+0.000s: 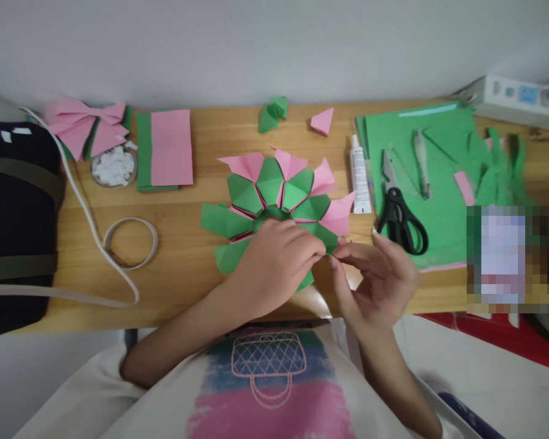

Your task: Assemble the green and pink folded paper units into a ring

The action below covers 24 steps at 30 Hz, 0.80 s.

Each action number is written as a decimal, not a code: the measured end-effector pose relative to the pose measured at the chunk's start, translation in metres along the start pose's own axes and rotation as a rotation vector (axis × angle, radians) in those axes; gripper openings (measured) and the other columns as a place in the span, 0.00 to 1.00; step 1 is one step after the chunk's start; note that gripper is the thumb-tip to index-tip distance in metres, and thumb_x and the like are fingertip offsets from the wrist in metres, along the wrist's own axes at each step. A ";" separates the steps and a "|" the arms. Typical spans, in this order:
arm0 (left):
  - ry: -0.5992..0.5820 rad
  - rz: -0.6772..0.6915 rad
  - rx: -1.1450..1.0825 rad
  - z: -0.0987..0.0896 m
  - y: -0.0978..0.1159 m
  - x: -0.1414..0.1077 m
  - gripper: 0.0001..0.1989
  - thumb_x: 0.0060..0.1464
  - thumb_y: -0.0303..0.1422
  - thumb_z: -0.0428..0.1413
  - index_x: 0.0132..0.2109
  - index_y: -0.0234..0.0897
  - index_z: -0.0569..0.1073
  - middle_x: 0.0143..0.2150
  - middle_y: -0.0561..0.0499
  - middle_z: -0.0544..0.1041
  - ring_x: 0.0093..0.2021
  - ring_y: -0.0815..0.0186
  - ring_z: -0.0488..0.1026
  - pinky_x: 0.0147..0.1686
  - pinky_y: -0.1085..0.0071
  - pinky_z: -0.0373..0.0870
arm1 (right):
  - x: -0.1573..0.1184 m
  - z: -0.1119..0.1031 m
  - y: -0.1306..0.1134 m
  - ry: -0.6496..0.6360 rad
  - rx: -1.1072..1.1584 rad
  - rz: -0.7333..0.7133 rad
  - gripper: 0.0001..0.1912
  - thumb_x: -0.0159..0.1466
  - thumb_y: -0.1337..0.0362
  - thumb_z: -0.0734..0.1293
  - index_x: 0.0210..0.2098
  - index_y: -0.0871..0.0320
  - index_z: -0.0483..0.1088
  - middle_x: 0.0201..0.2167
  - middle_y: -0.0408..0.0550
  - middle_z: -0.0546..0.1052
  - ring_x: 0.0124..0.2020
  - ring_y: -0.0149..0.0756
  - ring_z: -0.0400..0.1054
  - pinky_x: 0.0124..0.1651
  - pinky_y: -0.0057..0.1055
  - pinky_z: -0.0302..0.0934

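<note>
A ring of folded green and pink paper petals, a paper flower (271, 181), lies on the wooden table in front of me. My left hand (274, 262) reaches across its middle, fingers curled and closed on the ring's near right edge. There, thumb and forefinger of my right hand (382, 280) pinch the edge of a petal, close beside the left fingertips; its other fingers are partly spread. The left hand hides the centre and much of the near side. Beyond the flower sit a folded green piece (272, 114) and a folded pink piece (321, 122).
To the right, a glue tube (360, 177) lies beside green paper sheets (443, 235) bearing scissors (399, 219) and a cutter (421, 161). Leftward are a paper stack (171, 146), a dish of white scraps (114, 166), tape (153, 235), a cable (85, 204) and a black bag (16, 213).
</note>
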State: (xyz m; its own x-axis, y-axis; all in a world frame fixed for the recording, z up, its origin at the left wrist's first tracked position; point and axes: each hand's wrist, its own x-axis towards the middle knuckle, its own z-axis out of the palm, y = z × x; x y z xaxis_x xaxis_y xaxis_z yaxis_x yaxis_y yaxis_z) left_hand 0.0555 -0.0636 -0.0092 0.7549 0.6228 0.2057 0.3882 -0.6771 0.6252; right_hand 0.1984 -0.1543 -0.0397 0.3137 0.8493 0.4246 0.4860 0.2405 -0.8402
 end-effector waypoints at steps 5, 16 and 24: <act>0.070 0.070 0.071 0.002 -0.002 -0.006 0.08 0.63 0.27 0.50 0.36 0.37 0.72 0.31 0.55 0.78 0.35 0.65 0.71 0.38 0.66 0.60 | 0.013 -0.005 -0.001 -0.103 -0.119 -0.065 0.38 0.57 0.77 0.68 0.63 0.45 0.56 0.38 0.43 0.76 0.35 0.33 0.73 0.37 0.33 0.73; 0.318 0.096 0.109 0.003 -0.002 -0.014 0.06 0.61 0.25 0.53 0.39 0.38 0.75 0.34 0.54 0.81 0.35 0.67 0.75 0.39 0.66 0.65 | 0.025 -0.004 -0.006 -0.198 0.028 -0.041 0.39 0.59 0.78 0.66 0.64 0.47 0.52 0.34 0.42 0.73 0.33 0.32 0.70 0.35 0.33 0.68; 0.362 0.079 0.139 0.002 0.002 -0.015 0.05 0.61 0.26 0.55 0.40 0.37 0.76 0.35 0.53 0.82 0.35 0.66 0.75 0.37 0.66 0.67 | 0.029 0.000 -0.010 -0.197 0.105 -0.027 0.37 0.59 0.79 0.66 0.63 0.49 0.53 0.33 0.40 0.73 0.33 0.32 0.69 0.34 0.32 0.64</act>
State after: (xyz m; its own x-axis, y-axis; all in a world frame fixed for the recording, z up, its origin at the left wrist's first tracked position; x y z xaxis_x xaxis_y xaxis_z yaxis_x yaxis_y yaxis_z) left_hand 0.0461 -0.0749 -0.0130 0.5598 0.6477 0.5169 0.4231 -0.7597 0.4937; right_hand 0.2029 -0.1318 -0.0188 0.1313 0.9149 0.3817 0.4008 0.3032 -0.8645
